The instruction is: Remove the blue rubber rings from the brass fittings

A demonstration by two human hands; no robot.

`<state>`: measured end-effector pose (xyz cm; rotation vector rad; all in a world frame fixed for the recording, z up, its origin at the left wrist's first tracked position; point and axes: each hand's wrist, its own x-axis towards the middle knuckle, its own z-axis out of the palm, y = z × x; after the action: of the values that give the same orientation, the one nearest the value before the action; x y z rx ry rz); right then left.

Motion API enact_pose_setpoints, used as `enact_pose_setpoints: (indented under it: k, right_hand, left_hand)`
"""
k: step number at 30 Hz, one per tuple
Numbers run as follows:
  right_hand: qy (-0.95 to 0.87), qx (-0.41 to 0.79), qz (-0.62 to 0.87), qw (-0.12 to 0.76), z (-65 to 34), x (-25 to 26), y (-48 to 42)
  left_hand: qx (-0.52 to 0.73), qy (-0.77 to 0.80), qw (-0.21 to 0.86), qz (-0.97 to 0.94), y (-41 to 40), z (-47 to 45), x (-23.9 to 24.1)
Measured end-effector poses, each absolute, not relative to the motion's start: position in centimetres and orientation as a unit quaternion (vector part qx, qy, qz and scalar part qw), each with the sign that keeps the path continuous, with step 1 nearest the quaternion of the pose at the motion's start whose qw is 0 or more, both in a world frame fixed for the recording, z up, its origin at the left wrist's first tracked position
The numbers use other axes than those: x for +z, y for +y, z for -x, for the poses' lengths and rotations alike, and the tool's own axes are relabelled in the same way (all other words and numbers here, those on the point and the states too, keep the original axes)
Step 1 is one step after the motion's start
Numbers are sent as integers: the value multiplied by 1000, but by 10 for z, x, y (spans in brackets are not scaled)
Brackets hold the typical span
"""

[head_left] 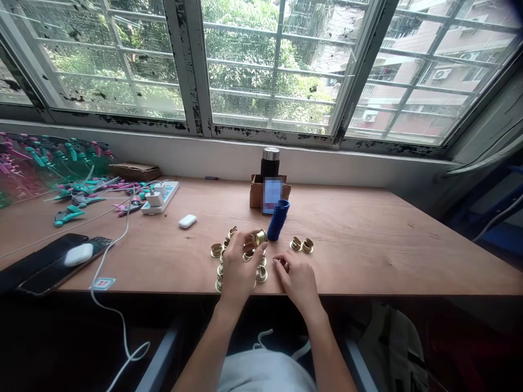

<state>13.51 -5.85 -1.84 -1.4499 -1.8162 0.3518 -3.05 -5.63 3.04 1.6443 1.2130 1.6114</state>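
Observation:
My left hand (241, 267) pinches a flanged brass-coloured metal fitting (260, 237) between thumb and fingers, raised over the table. More such fittings (216, 250) stand around and partly behind that hand, several of them hidden by it. My right hand (297, 276) hovers low by the table with thumb and fingertips drawn together; whatever they pinch is too small to make out. Just beyond both hands rises a dark blue ribbed tube (278, 220), slightly tilted. To the right, two brass fittings (301, 245) sit side by side, apart from the rest.
A lit phone (272, 195) leans on a cardboard box (256, 196) holding a black bottle (270, 162). On the left lie pliers (69, 214), a power strip (166, 197), a white earbud case (187, 221), dark phones (44, 261) and a trailing white cable (118, 239). The table's front edge is close.

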Motion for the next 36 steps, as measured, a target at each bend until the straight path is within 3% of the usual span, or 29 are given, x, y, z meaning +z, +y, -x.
enact_pose_setpoints:
  k: [9, 20, 36]
  right_hand:
    - [-708, 144, 564, 400, -136, -19, -57]
    - [-633, 313, 447, 549, -143, -6, -63]
    - [-626, 200, 490, 573, -142, -6, -63]
  left_hand:
    - [573, 435, 225, -657, -53, 28, 27]
    - [494, 420, 195, -736, -57, 19, 24]
    - [480, 411, 119, -766, -54, 13, 15]
